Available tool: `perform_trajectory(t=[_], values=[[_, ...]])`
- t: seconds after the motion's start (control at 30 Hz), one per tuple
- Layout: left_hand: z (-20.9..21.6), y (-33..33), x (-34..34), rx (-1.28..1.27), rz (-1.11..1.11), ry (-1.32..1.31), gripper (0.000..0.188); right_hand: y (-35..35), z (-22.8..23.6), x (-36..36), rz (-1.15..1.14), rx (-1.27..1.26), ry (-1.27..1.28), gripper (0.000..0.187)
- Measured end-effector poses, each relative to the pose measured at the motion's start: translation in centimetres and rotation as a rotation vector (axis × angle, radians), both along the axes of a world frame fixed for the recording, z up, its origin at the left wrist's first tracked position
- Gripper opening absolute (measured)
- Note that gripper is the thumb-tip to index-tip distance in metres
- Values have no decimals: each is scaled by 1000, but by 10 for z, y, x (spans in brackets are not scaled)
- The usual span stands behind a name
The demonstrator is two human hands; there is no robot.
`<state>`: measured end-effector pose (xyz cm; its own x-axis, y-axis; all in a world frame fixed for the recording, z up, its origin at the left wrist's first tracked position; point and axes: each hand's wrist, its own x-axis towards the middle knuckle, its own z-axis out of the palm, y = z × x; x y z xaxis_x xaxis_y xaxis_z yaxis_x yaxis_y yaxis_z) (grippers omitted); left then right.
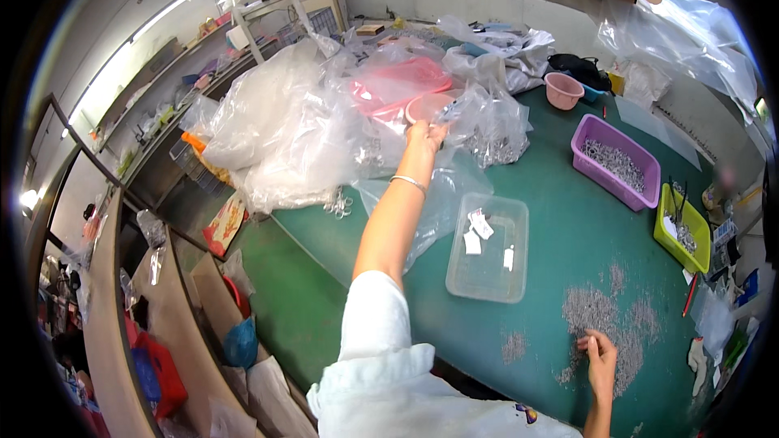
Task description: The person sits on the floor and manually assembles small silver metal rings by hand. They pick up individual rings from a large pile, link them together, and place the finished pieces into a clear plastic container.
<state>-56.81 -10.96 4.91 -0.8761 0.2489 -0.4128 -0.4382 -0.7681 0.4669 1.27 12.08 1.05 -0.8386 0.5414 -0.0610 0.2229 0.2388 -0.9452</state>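
Tabletop (560,227) underlies left hand (426,135) by bowl (427,105), right hand (600,352) over grey pieces (588,307), grips unclear.

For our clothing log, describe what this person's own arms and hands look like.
The left arm has a short, pale bluish-white sleeve and a thin silvery bangle. The right forearm shows no sleeve or bracelet. The left hand and right hand look ungloved.
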Motion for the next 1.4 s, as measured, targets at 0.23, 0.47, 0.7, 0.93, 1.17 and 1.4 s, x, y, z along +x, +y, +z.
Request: perform_trajectory(t=[0.23, 0.47, 0.7, 0.93, 1.17, 1.4], values=[[-39, 19, -76, -247, -191, -28, 63, 0, 6, 3, -173, -72, 17, 22], [-64, 81, -84, -206, -153, -115, 44, 4, -5, 14, -274, -34, -37, 23], [-98, -40, -205, -374, -266, 10, 15, -5, -12, 1, -167, -122, -4, 26], [14, 43, -48, -385, 68, 342, 27, 2, 0, 7, -290, -6, 12, 24], [78, -14, 44, -365, 44, 734, 19, -13, 21, -11, -159, -20, 183, 25], [36, 8, 245, -114, -382, 699, 38, -55, 89, -62, 21, -47, 473, 50]])
